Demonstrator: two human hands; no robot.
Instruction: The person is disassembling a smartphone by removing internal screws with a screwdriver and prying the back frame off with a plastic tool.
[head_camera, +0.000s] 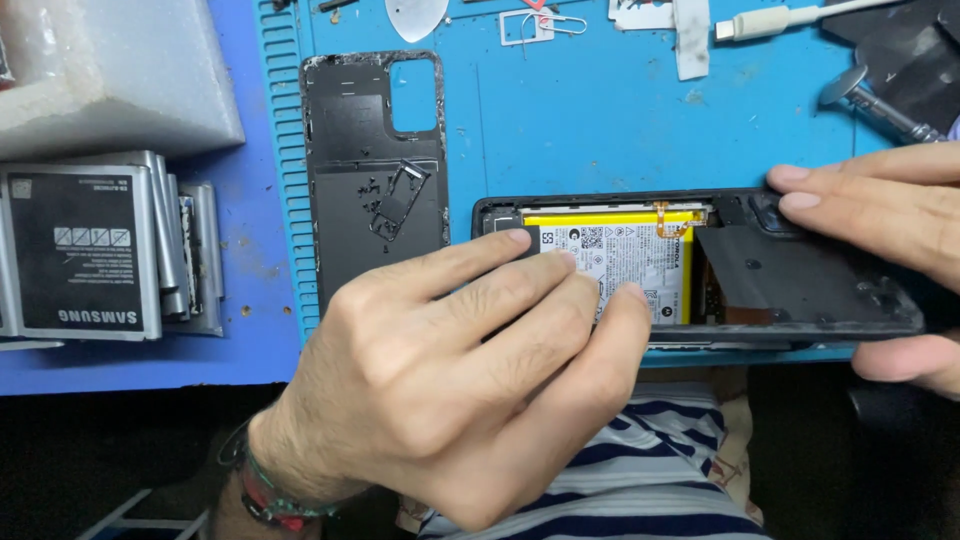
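The opened phone lies with its long axis left-to-right at the near edge of the blue surface, the left hand pressing extended fingertips on its battery while the right hand pinches the phone's right end.

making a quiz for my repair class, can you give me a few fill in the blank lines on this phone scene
1. The opened phone lies on a ____ work mat.
2. The removed back cover lies to the ____ of the phone in the picture.
3. The left hand rests its fingers on the phone's ____.
4. The stack of spare batteries lies at the picture's ____ edge.

Missing words: blue; left; battery; left
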